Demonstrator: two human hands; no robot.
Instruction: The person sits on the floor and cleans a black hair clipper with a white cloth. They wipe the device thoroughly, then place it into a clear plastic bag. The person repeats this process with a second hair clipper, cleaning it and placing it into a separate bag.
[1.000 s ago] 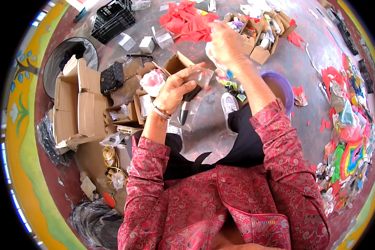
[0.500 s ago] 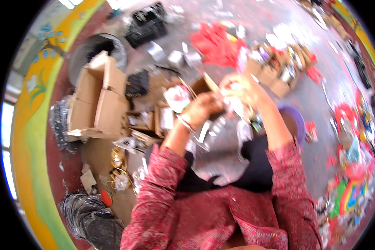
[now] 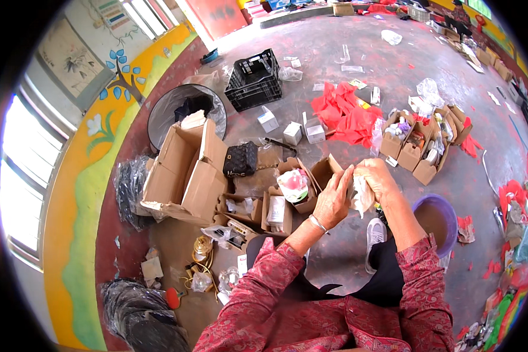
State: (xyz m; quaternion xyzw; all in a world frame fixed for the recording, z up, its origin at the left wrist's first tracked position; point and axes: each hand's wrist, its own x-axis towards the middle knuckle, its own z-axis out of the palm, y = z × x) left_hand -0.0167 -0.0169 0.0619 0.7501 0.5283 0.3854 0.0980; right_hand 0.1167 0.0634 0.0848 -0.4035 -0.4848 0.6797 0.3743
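Note:
In my right hand [image 3: 378,179] is a crumpled whitish wrapper [image 3: 362,197], thin like plastic or tissue; its fingers are closed on it. My left hand [image 3: 332,202], with a bracelet at the wrist, lies close against it. The left fingers are stretched out, their tips near the wrapper and the right fingers. Behind my left hand stands an open cardboard box [image 3: 324,171]. Just left of it, a pink and white wrapped item [image 3: 293,183] sits in another small box. A small box with a white carton [image 3: 277,211] adjoins that one.
A large open carton [image 3: 180,176] and black quilted bag [image 3: 240,159] lie left. Farther off are a black crate [image 3: 253,82], small white boxes [image 3: 293,133] and red cloth [image 3: 347,114]. Filled cardboard boxes [image 3: 412,154] and a purple basin [image 3: 452,220] stand right.
The view has shifted, showing more of the far floor and wall. My left hand has gone from bent fingers to straight ones; my right hand still grips the whitish wrapper.

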